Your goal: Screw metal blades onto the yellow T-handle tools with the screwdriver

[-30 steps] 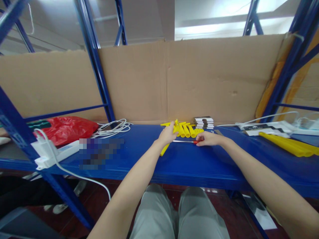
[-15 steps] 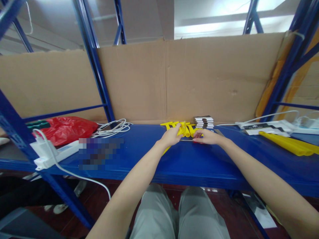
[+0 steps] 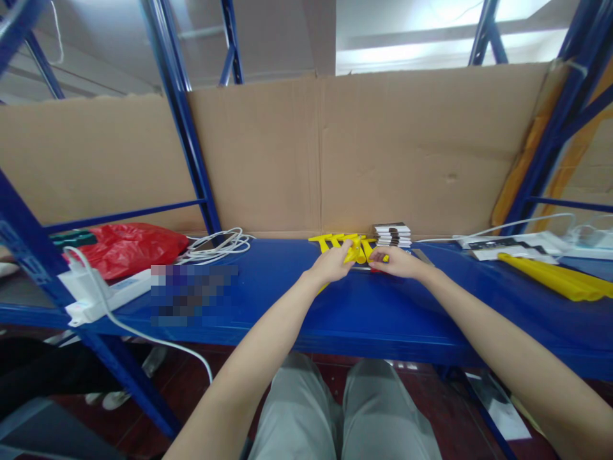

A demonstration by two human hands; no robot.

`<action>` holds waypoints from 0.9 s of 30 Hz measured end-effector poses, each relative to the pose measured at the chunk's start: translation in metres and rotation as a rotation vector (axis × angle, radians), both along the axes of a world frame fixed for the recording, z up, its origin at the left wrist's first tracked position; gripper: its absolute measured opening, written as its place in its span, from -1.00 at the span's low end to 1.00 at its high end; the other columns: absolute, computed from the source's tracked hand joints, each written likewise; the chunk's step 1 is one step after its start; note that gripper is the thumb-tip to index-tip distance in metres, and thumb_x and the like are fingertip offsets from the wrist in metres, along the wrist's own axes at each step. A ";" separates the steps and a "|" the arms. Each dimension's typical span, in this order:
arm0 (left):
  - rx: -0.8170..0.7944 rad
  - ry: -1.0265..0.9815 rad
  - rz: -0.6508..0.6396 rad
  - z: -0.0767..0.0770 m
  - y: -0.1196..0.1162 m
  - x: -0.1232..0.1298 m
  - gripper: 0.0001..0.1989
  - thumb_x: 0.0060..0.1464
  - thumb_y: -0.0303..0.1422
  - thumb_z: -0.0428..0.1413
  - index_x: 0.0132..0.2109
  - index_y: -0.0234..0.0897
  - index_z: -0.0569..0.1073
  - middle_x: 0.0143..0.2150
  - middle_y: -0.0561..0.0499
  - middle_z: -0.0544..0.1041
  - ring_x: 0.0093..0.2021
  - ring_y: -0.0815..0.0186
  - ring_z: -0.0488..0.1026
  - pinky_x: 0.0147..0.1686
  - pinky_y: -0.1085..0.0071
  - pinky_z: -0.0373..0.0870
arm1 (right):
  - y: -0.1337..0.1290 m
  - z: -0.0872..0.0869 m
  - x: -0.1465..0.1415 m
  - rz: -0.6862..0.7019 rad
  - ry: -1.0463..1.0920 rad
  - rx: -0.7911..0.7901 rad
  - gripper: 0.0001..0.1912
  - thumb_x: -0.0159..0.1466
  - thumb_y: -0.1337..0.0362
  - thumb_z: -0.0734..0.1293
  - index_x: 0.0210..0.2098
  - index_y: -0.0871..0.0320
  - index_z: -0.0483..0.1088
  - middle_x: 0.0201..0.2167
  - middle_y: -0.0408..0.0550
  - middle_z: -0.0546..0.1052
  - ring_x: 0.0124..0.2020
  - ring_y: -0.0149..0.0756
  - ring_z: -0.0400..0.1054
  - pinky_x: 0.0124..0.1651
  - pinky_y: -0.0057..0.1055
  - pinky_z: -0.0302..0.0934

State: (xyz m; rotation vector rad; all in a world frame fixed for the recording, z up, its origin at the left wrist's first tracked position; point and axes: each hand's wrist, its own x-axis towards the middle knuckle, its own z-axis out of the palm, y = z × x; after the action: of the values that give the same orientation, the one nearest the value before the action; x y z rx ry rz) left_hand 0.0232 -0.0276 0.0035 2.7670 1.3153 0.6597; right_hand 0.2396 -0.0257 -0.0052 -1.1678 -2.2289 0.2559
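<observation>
My left hand (image 3: pixel 332 263) is closed around a yellow plastic tool (image 3: pixel 354 251), whose narrow end sticks out below the palm. Just to the right, my right hand (image 3: pixel 396 262) has its fingers pinched together, with a small yellow bit showing at them; what they grip is too small to make out. Under its fingertips lies something red (image 3: pixel 375 271), mostly covered. Behind both hands, several yellow T-shaped plastic tools (image 3: pixel 327 241) lie in a row against the cardboard. A stack of black-and-white printed cards (image 3: pixel 393 235) stands behind my right hand.
The blue shelf (image 3: pixel 383 313) is backed by a cardboard sheet (image 3: pixel 383 147). On the left are a red plastic bag (image 3: pixel 131 249), coiled white cable (image 3: pixel 223 246) and a power strip (image 3: pixel 124 291). Yellow tubular pieces (image 3: pixel 550 275) and packaged cards (image 3: pixel 510 247) lie on the right.
My left hand has shifted slightly right with the yellow tool, turning it a little. The right fingers have lifted slightly and a small yellow bit now shows at them.
</observation>
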 end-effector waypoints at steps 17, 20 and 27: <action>0.044 0.121 -0.019 0.003 -0.007 0.003 -0.58 0.20 -0.37 -0.04 0.18 -0.30 0.12 -0.02 -0.22 0.51 -0.04 0.06 0.49 -0.18 0.27 0.40 | 0.000 -0.003 -0.027 0.081 0.482 -0.026 -0.69 0.06 0.00 0.37 -0.45 0.14 0.37 -0.56 -0.15 0.42 -0.54 -0.41 0.25 -0.45 -0.39 0.20; 0.053 0.136 -0.022 0.004 -0.010 0.004 -0.59 0.19 -0.39 -0.04 0.16 -0.32 0.13 -0.03 -0.23 0.51 -0.04 0.05 0.49 -0.17 0.26 0.40 | 0.002 -0.005 -0.029 0.067 0.517 -0.017 -0.69 0.04 0.00 0.37 -0.48 0.13 0.34 -0.57 -0.16 0.41 -0.56 -0.42 0.24 -0.48 -0.40 0.18; 0.053 0.151 -0.016 0.006 -0.011 0.004 -0.60 0.19 -0.38 -0.03 0.16 -0.30 0.13 -0.02 -0.21 0.51 -0.03 0.07 0.49 -0.18 0.28 0.40 | 0.000 -0.004 -0.031 0.058 0.524 -0.028 -0.68 0.04 -0.01 0.37 -0.50 0.12 0.32 -0.63 -0.19 0.38 -0.62 -0.43 0.21 -0.51 -0.40 0.17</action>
State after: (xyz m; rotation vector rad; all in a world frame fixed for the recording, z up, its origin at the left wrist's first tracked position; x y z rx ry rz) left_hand 0.0267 -0.0387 0.0090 2.9183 1.3172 0.5010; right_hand 0.2090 -0.0254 -0.0096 -0.9188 -1.8005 0.5499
